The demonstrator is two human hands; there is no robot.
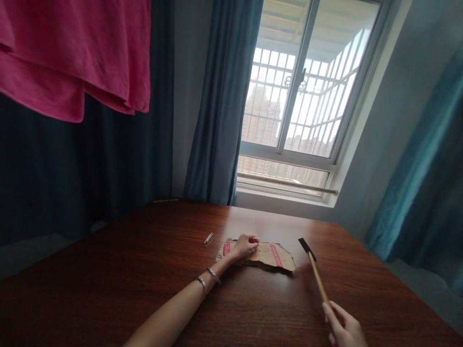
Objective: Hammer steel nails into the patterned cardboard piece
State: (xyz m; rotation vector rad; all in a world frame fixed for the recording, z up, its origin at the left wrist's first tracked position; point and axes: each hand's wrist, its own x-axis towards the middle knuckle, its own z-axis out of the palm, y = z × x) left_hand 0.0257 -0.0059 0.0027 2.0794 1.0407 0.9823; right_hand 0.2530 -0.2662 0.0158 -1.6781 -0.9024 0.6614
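Observation:
My left hand [245, 246] rests on a piece of brown cardboard [267, 256] with red stripes and rows of small dots, lying on the dark wooden table [144, 270]. Its fingers are curled, pinching something small against the cardboard that I cannot make out. My right hand [343, 327], at the bottom right, grips the wooden handle of a small hammer [314, 267]. The hammer's dark head hangs above the table just right of the cardboard.
Two small metal pieces [209, 239] lie on the table left of the cardboard. Beyond the table are a barred window [300, 96], blue curtains [220, 106] on both sides, and a pink cloth [79, 53] hanging at the upper left.

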